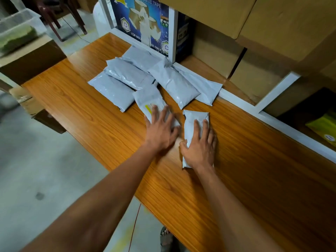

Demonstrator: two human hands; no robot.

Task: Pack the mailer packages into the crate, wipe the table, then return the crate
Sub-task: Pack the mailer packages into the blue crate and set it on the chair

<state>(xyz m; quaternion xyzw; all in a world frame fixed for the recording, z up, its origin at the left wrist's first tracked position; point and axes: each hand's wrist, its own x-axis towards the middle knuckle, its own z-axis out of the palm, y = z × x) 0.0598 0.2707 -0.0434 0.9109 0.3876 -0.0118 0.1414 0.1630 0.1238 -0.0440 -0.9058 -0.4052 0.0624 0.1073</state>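
7 grey mailer pkgs, 2 hands

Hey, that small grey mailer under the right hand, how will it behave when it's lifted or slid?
The small mailer looks plump and soft, so it would probably sag a little rather than stay stiff. Its glossy plastic skin suggests it will slide easily on the smooth wooden table. It lies flat under the right hand, so rolling or tipping seems unlikely.
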